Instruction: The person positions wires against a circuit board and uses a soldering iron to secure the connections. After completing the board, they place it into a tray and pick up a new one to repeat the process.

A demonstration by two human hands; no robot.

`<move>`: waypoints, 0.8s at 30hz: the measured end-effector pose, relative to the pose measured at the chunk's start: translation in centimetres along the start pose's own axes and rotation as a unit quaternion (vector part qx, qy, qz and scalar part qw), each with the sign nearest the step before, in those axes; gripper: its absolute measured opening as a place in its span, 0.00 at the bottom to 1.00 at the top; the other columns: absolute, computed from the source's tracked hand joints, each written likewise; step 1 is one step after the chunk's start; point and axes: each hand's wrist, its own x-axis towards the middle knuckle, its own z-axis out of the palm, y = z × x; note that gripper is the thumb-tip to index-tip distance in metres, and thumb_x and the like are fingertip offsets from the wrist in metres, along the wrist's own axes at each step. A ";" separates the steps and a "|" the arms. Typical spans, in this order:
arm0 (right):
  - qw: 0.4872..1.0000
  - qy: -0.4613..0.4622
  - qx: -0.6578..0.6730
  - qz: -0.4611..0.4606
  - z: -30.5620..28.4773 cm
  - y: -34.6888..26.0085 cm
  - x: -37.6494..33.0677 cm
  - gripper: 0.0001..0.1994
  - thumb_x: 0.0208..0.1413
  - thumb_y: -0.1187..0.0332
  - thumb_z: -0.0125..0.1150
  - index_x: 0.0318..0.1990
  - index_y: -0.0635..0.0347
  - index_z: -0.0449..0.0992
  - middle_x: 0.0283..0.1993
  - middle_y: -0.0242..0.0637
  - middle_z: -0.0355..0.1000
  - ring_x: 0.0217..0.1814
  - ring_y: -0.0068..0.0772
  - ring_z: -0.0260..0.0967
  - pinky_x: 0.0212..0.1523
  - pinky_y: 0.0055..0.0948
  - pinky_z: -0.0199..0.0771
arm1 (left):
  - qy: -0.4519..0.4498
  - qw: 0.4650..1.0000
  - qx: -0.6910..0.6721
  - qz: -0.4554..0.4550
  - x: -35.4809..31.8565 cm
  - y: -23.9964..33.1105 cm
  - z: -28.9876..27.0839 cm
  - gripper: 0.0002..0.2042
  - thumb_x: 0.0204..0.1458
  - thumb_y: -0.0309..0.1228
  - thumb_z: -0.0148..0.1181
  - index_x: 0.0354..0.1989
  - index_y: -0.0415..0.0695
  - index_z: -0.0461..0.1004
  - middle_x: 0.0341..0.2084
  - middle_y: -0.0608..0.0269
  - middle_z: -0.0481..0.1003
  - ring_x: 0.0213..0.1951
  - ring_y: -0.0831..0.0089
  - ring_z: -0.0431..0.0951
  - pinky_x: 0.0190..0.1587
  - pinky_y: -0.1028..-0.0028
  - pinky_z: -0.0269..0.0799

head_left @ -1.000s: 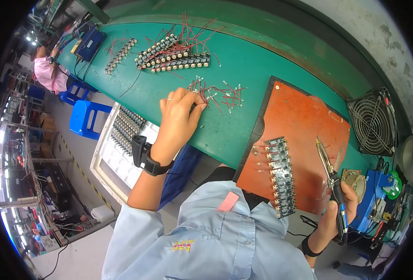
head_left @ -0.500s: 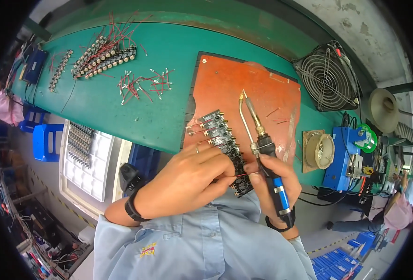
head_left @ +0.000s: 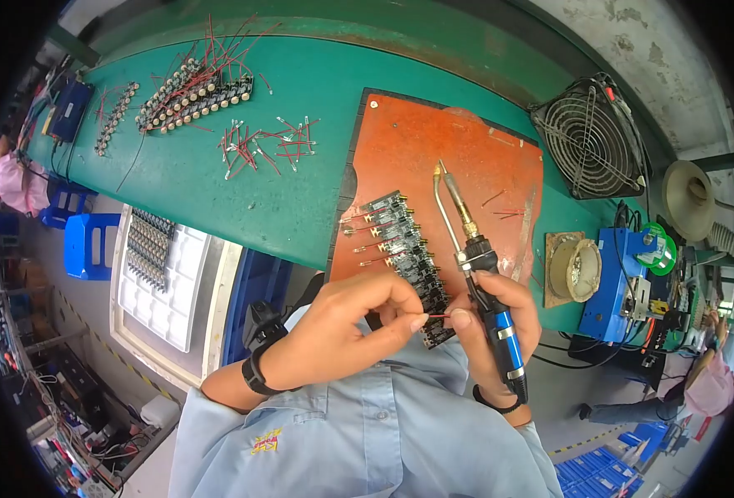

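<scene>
A thin red wire (head_left: pixel 439 315) is stretched between my hands over the near end of a black circuit board strip (head_left: pixel 400 236). My left hand (head_left: pixel 342 324) pinches one end between thumb and forefinger. With my right hand (head_left: pixel 508 311) I grip a soldering iron (head_left: pixel 471 236) with a blue and black handle and a thin metal tube alongside; its thumb and forefinger also meet the wire's other end. The iron's tip points away from me, above the orange mat (head_left: pixel 441 129), apart from the board. Several short red wires (head_left: pixel 373 247) stick out from the board's left edge.
Loose red wires (head_left: pixel 255 149) and strips with round tan parts (head_left: pixel 205 100) lie on the green table (head_left: pixel 300 199). At right stand a fan (head_left: pixel 591 141), a round pot (head_left: pixel 581 270), a blue soldering station (head_left: pixel 606 282) and a green spool (head_left: pixel 659 249). A white tray (head_left: pixel 184 282) sits at left.
My left hand has drawn slightly back from the board, and more of the board's middle shows. The wire between my fingertips is more exposed. The iron stays in my right hand.
</scene>
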 end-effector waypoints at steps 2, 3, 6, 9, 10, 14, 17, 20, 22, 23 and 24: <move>0.999 -0.003 0.030 0.024 0.4 -0.2 -0.1 0.22 0.53 0.74 0.63 0.54 0.65 0.63 0.32 0.39 0.71 0.34 0.23 0.68 0.34 0.23 0.70 | 0.002 0.996 -0.089 -0.001 0.1 0.0 0.6 0.04 0.53 0.22 0.61 0.34 0.38 0.73 0.29 0.63 0.75 0.32 0.77 0.74 0.35 0.76 0.70; 0.999 -0.002 0.030 0.024 0.6 -0.1 -0.2 0.22 0.53 0.74 0.63 0.54 0.65 0.63 0.32 0.39 0.71 0.34 0.23 0.68 0.34 0.23 0.70 | 0.004 0.984 -0.176 -0.003 0.2 0.0 1.1 0.04 0.53 0.22 0.61 0.36 0.38 0.72 0.31 0.63 0.74 0.34 0.77 0.74 0.36 0.76 0.70; 0.990 0.057 0.123 -0.026 1.1 0.6 -0.3 0.20 0.55 0.77 0.61 0.55 0.67 0.64 0.34 0.37 0.72 0.34 0.21 0.69 0.36 0.22 0.72 | 0.004 0.963 -0.269 0.001 0.4 -0.6 1.9 0.05 0.55 0.21 0.59 0.38 0.37 0.72 0.34 0.62 0.73 0.36 0.77 0.74 0.39 0.76 0.70; 0.993 0.050 0.111 -0.007 1.7 -0.3 -0.4 0.22 0.54 0.76 0.62 0.55 0.65 0.63 0.33 0.36 0.69 0.33 0.22 0.66 0.36 0.22 0.69 | -0.003 0.959 -0.283 0.011 0.6 -1.2 2.3 0.05 0.56 0.21 0.57 0.40 0.36 0.71 0.37 0.61 0.71 0.38 0.76 0.74 0.42 0.76 0.70; 0.993 0.048 0.105 0.002 1.8 -0.5 -0.4 0.22 0.54 0.75 0.62 0.55 0.64 0.62 0.32 0.35 0.67 0.33 0.22 0.64 0.36 0.22 0.67 | -0.001 0.961 -0.276 0.016 0.7 -1.2 2.3 0.05 0.57 0.21 0.57 0.40 0.36 0.70 0.37 0.61 0.70 0.37 0.76 0.74 0.42 0.76 0.70; 0.997 0.032 0.049 -0.052 1.7 0.2 -0.6 0.23 0.54 0.73 0.62 0.56 0.64 0.61 0.35 0.37 0.68 0.34 0.23 0.65 0.37 0.22 0.67 | 0.018 0.969 -0.245 0.039 0.8 -1.3 2.6 0.05 0.57 0.22 0.56 0.39 0.36 0.70 0.36 0.61 0.70 0.36 0.76 0.73 0.41 0.77 0.70; 0.997 0.026 0.048 -0.052 1.5 0.7 -0.5 0.24 0.54 0.74 0.62 0.57 0.64 0.61 0.35 0.38 0.69 0.35 0.23 0.66 0.37 0.21 0.68 | 0.051 0.974 -0.210 0.066 0.7 -1.2 2.8 0.04 0.58 0.22 0.56 0.39 0.36 0.70 0.36 0.61 0.71 0.36 0.76 0.74 0.40 0.76 0.70; 0.997 0.030 0.055 -0.037 0.8 0.5 0.0 0.24 0.53 0.75 0.62 0.57 0.65 0.61 0.35 0.39 0.70 0.35 0.24 0.68 0.37 0.21 0.68 | 0.086 0.971 -0.220 -0.034 0.2 0.0 2.0 0.04 0.59 0.24 0.55 0.38 0.37 0.72 0.30 0.63 0.73 0.32 0.81 0.72 0.37 0.78 0.72; 0.997 0.055 0.063 -0.008 0.0 0.0 0.2 0.25 0.52 0.77 0.62 0.58 0.65 0.61 0.35 0.40 0.71 0.36 0.24 0.69 0.37 0.21 0.69 | 0.079 0.986 -0.144 -0.012 0.3 0.3 1.4 0.03 0.58 0.24 0.55 0.37 0.37 0.73 0.29 0.63 0.73 0.31 0.79 0.72 0.36 0.77 0.71; 0.997 0.059 0.059 -0.006 -0.1 -0.1 0.4 0.25 0.52 0.77 0.62 0.58 0.65 0.61 0.35 0.40 0.71 0.36 0.24 0.69 0.37 0.21 0.69 | 0.076 0.995 -0.065 0.011 0.4 0.4 1.1 0.03 0.58 0.23 0.56 0.36 0.37 0.73 0.28 0.62 0.73 0.30 0.77 0.72 0.35 0.76 0.71; 0.996 0.041 0.081 0.008 -0.1 -0.2 0.6 0.26 0.52 0.77 0.62 0.58 0.66 0.61 0.35 0.40 0.71 0.36 0.23 0.69 0.37 0.21 0.69 | 0.075 0.996 0.016 0.033 0.4 0.4 1.0 0.03 0.57 0.23 0.56 0.35 0.37 0.74 0.28 0.61 0.73 0.29 0.76 0.72 0.34 0.75 0.71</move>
